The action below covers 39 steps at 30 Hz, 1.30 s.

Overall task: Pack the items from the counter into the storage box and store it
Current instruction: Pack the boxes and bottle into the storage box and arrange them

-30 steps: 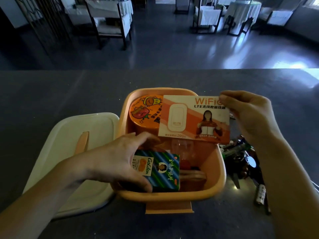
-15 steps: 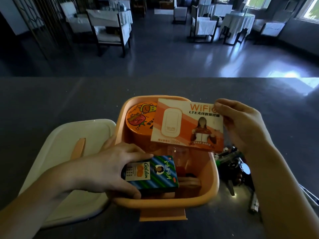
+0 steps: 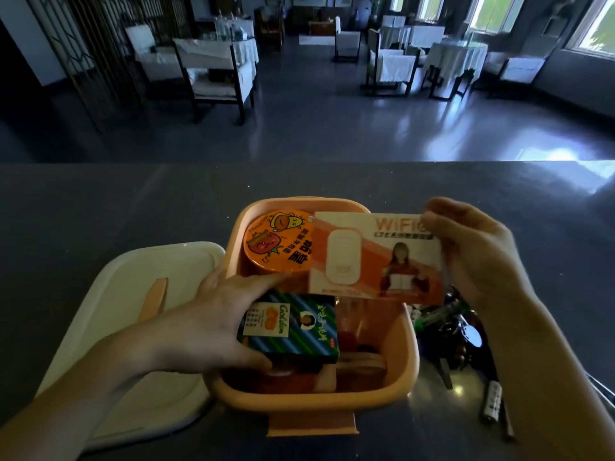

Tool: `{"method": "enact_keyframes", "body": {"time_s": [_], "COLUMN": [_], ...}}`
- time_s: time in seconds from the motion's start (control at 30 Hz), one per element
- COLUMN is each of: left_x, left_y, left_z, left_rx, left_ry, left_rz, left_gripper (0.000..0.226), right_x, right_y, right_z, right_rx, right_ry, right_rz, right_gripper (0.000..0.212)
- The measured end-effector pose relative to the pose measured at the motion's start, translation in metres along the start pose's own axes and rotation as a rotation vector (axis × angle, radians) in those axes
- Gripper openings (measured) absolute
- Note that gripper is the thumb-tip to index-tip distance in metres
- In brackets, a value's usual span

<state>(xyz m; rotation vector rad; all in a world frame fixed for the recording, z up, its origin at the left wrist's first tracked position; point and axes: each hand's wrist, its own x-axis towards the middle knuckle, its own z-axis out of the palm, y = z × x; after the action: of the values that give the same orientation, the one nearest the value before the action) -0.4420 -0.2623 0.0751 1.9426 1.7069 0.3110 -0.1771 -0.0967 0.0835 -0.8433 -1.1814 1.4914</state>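
Left hand (image 3: 213, 324) grips striped box (image 3: 293, 324), right hand (image 3: 472, 257) pinches WiFi card (image 3: 372, 257) above tub (image 3: 316, 399); crowding may jam the card.

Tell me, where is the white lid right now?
In the head view, the white lid lies flat on the counter at the left, right beside the orange storage box.

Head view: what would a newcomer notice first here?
The orange storage box in the middle of the counter stands out, with a cartoon-printed orange tub in its far left corner. Over it, the right hand pinches a WiFi package by its right edge, while the left hand grips a striped Golden box at the near left.
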Motion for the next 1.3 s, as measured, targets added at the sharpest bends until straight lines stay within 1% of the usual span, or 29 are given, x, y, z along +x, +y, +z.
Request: {"method": "enact_keyframes", "body": {"time_s": [0.07, 0.13, 0.17, 0.23, 0.4, 0.6, 0.77, 0.83, 0.93, 1.07, 1.2, 1.23, 1.27, 1.3], "left_x": [0.004, 0.013, 0.019, 0.029, 0.041, 0.036, 0.031, 0.03, 0.031, 0.033, 0.04, 0.04, 0.04, 0.037], "left_y": [-0.001, -0.002, -0.003, -0.003, -0.008, -0.014, -0.019, -0.019, -0.022, -0.027, -0.024, -0.023, -0.022, -0.022], "left_z": [-0.003, -0.004, -0.004, -0.001, 0.009, 0.009, 0.009, 0.005, 0.001, 0.006, 0.008, 0.009, 0.008, 0.007], "left_rx": [-0.03, -0.032, -0.027, 0.012, 0.192, 0.208, 0.416, 0.451, 0.471, 0.448, 0.306, 0.267, 0.236, 0.215], "left_ry": [0.038, 0.082, 0.101, 0.12, 0.141, 0.138, 0.202, 0.271, 0.345, 0.356, 0.274, 0.277, 0.315, 0.392], "left_rz": [-0.023, -0.018, -0.008, 0.009, 0.02, 0.056, 0.07, 0.09, 0.09, 0.043, 0.016, 0.023, 0.034, 0.048], "left_gripper": [0.09, 0.091, 0.091, 0.09, 0.089, 0.067, 0.065, 0.056, 0.036, 0.03, 0.028, 0.027, 0.025, 0.025], "right_x": [0.005, 0.01, 0.012, 0.015, 0.015, 0.016, 0.014, 0.014, 0.015, 0.014, 0.01, 0.009, 0.008, 0.006], "right_y": [-0.004, -0.009, -0.012, -0.015, -0.012, -0.008, -0.007, -0.006, -0.004, -0.003, -0.001, -0.001, -0.001, -0.001], "right_z": [-0.007, -0.015, -0.017, -0.022, -0.024, -0.024, -0.022, -0.021, -0.02, -0.014, -0.007, -0.005, -0.003, 0.001], "right_rx": [0.098, 0.172, 0.201, 0.228, 0.204, 0.181, 0.17, 0.17, 0.162, 0.154, 0.163, 0.168, 0.172, 0.174], "right_ry": [0.096, 0.143, 0.149, 0.136, 0.091, 0.074, 0.075, 0.073, 0.075, 0.06, 0.06, 0.064, 0.068, 0.065], "right_rz": [0.026, 0.036, 0.042, 0.058, 0.088, 0.082, 0.091, 0.102, 0.114, 0.121, 0.132, 0.14, 0.153, 0.172], "right_gripper": [0.023, 0.016, 0.012, 0.015, 0.014, 0.008, 0.006, 0.005, 0.004, 0.005, 0.006, 0.006, 0.007, 0.009]}}
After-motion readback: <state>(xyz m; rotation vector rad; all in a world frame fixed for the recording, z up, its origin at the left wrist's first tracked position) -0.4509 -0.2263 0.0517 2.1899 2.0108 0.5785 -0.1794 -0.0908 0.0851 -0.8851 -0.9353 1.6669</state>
